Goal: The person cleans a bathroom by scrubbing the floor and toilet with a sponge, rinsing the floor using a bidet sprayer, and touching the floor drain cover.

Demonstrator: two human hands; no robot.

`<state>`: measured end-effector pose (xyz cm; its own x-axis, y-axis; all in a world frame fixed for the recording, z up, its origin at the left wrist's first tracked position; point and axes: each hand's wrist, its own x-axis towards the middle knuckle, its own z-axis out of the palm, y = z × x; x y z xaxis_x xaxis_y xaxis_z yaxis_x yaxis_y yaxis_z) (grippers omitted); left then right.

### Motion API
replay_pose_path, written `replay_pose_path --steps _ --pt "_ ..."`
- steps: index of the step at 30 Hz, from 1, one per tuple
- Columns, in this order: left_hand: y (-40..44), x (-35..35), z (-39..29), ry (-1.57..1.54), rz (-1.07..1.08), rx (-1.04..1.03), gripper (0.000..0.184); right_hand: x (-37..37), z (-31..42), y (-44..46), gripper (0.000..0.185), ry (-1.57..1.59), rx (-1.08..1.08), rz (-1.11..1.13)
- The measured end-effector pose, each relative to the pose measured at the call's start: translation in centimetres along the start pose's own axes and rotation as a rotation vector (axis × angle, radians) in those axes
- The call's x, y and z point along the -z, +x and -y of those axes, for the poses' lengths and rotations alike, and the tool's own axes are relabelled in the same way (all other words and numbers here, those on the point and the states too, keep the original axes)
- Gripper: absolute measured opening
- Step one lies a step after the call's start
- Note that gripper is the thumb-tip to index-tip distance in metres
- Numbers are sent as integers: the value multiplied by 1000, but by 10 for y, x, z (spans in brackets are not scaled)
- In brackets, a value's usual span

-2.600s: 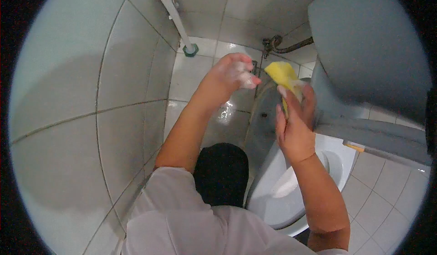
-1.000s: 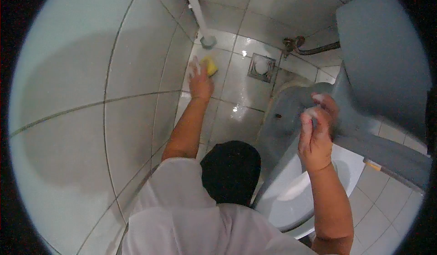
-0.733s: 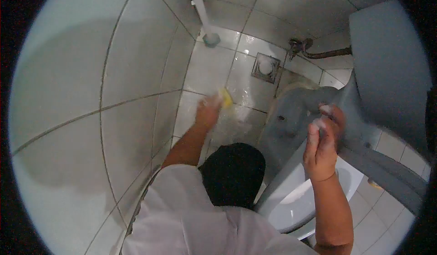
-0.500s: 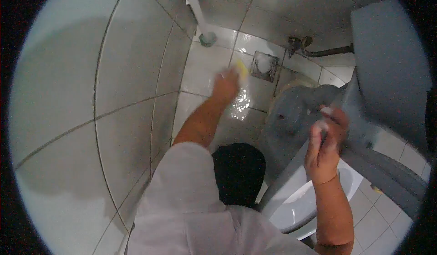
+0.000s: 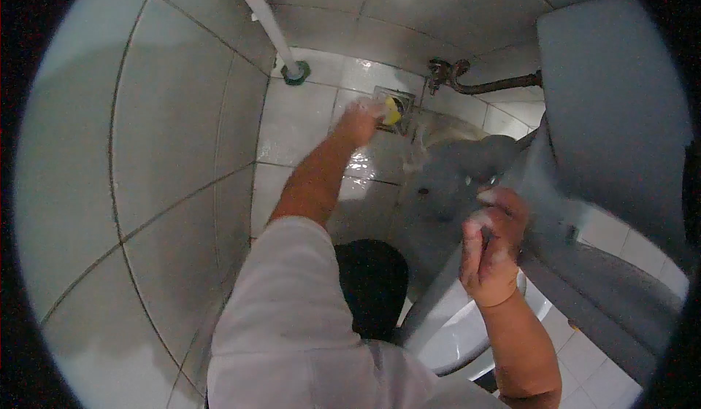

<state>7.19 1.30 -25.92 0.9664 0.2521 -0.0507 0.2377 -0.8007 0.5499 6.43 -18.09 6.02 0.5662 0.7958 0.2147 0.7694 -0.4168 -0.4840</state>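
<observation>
My left hand point(image 5: 359, 121) is closed on a yellow sponge point(image 5: 393, 110), which lies over the square metal floor drain point(image 5: 404, 97) and hides part of it. Wet, shiny floor tiles point(image 5: 292, 124) surround the drain. Over the grey base of the toilet, my right hand point(image 5: 496, 245) is raised with curled fingers and white foam on them. Whether something small is inside those fingers cannot be made out.
The white toilet bowl point(image 5: 456, 336) is at the lower right, with a grey tank point(image 5: 621, 102) above it. A corroded tap and pipe point(image 5: 496, 86) run along the back wall. A white pipe point(image 5: 266, 18) enters the floor at the back left corner.
The sponge was in my right hand at first; since then it passed to my left hand, which swept it over the floor tiles and across to the drain. My right hand remains raised.
</observation>
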Motion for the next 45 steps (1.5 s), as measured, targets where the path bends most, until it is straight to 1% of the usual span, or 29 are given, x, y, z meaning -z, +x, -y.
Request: replay_pose_path --steps 1,2,3,5,6,7,9,11,12,13,15,16,18,20,21,23,25,26,28,30,31,33,34,36,37,40,42,43,45 --pt "11 11 6 133 141 -74 38 1 -1 0 10 -7 -1 4" --pt "21 16 5 316 63 -75 39 1 0 0 10 1 -10 2" --pt "31 3 0 322 64 -77 39 0 1 1 10 15 -15 -6" --pt "45 -33 -22 -88 -7 332 39 3 2 2 10 26 -10 -4" --pt "29 -24 -30 -58 90 244 38 -5 -2 5 9 33 -3 -2" --pt "23 -15 -30 -57 91 239 38 -8 -4 5 9 31 -6 -6" --pt "13 3 -19 -145 239 173 40 -10 -5 6 8 26 -22 30" --pt "26 12 -14 -189 271 187 40 -13 -6 4 8 35 -36 20" --pt "28 21 -24 -225 291 203 40 -1 -2 1 7 47 -38 4" --pt "18 8 -29 -219 298 206 40 -1 -2 0 7 54 -44 3" --pt "-2 -23 -42 -32 -103 243 36 1 -2 2 9 33 -26 4" --pt "1 -20 -30 -34 -107 242 36 3 -3 4 9 30 -23 3" --pt "5 -4 19 -63 266 -68 32 6 -2 6 11 17 30 83" --pt "18 28 59 186 130 -142 28 4 -3 4 12 28 12 71" --pt "28 34 59 187 131 -140 28 2 -5 3 13 45 -4 59" --pt "44 41 55 246 -212 172 27 2 -4 5 13 25 17 71" --pt "55 1 33 195 -211 229 28 2 -6 4 12 -1 28 87" --pt "58 -5 19 137 -208 279 29 1 11 8 12 9 15 75" --pt "47 25 -52 119 60 74 31 1 8 9 13 21 12 57" --pt "77 -122 -59 32 -324 80 34 3 10 9 12 17 -13 73" --pt "84 -117 -71 18 -327 77 34 3 10 11 12 3 -14 76" --pt "89 -107 -95 -324 225 42 35 3 -1 8 11 32 6 79" --pt "69 -114 -94 -327 240 38 35 3 2 7 11 32 -10 81" --pt "36 -119 -78 -393 -137 -134 38 2 0 9 9 44 -9 44" --pt "37 -109 -75 -392 -130 -133 38 2 0 8 9 47 -14 44" --pt "83 -59 -61 -338 286 30 36 3 -1 8 9 62 4 45" --pt "101 -42 -50 -278 559 153 35 1 -7 6 9 84 -46 12" --pt "92 -57 -57 -282 566 155 35 2 -8 5 9 85 -52 17" --pt "60 -86 -86 103 -50 -210 28 8 -10 6 2 19 13 119"
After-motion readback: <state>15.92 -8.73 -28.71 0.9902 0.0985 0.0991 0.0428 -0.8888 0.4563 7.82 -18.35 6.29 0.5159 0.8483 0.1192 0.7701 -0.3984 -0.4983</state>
